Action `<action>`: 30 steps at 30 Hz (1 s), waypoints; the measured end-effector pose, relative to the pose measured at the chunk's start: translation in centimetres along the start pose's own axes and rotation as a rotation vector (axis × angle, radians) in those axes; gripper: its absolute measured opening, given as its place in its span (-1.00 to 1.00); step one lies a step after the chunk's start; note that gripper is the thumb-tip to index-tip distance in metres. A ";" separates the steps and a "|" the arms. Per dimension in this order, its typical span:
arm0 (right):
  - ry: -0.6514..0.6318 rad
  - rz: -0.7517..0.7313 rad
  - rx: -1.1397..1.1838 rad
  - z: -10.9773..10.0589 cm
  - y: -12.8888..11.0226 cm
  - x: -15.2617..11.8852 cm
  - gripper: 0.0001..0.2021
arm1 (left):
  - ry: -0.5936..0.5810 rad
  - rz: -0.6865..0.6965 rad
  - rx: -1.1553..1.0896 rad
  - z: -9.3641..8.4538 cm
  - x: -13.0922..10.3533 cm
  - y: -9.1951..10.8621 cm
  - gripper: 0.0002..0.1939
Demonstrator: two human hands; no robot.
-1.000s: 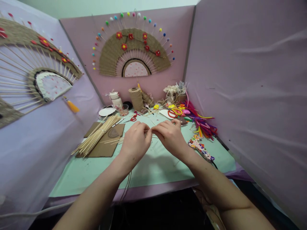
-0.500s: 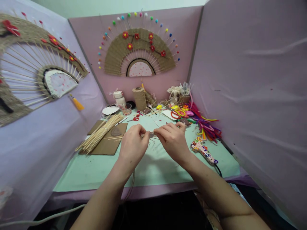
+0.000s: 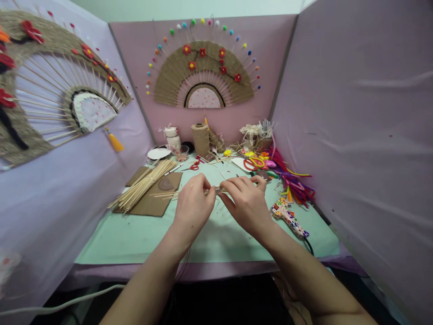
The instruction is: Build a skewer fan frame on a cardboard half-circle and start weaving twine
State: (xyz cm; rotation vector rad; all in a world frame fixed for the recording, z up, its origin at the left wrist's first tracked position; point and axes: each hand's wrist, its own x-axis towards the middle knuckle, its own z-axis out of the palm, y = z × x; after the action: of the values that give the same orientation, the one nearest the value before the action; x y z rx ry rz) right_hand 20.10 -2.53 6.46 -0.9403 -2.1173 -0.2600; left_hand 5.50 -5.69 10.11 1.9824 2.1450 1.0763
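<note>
My left hand (image 3: 194,201) is closed in a pinch, thumb against the bent forefinger. Close on its right, my right hand (image 3: 245,198) also pinches, palm down, its fingertips almost meeting the left ones. Thin pale bamboo sticks (image 3: 165,195) stick out to the left behind my left hand, and a short thin length shows between the two sets of fingertips. My fingers cover most of what they grip. A thin cord (image 3: 184,264) hangs over the table edge beside my left forearm.
A bundle of bamboo sticks (image 3: 145,186) lies on cardboard (image 3: 165,201) at left. Red scissors (image 3: 194,165), a twine spool (image 3: 200,140) and a white bottle (image 3: 173,139) stand behind. On the right are a glue gun (image 3: 289,217) and colourful pipe cleaners (image 3: 297,180). Decorated fans (image 3: 203,58) hang on the panels.
The view has turned slightly left. Both hands have shifted a little to the right in the picture, still pinching close together; the right fingertips have shifted slightly.
</note>
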 end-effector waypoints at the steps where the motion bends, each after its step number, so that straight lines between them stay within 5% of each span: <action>1: 0.004 -0.009 0.003 0.1 0.0 0.1 -0.88 | 0.002 0.010 0.006 0.1 0.0 -0.1 -0.79; 10: -0.176 -0.179 0.003 3.2 1.5 0.9 -0.88 | -0.053 0.012 0.061 1.4 0.0 -1.5 -0.84; 17: -0.261 -0.216 0.071 2.1 1.3 0.7 -0.85 | -0.036 0.050 0.023 1.0 -0.4 -2.3 -0.84; 30: -0.062 -0.042 0.047 0.4 0.2 2.7 -0.77 | 0.081 0.136 -0.047 -2.5 -0.5 -2.1 -0.87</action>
State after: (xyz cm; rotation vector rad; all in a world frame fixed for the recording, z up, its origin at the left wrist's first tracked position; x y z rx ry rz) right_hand 18.91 -0.73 8.16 -0.8872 -2.1924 -0.2036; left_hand 2.60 -7.19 10.76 2.1255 2.0263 1.2352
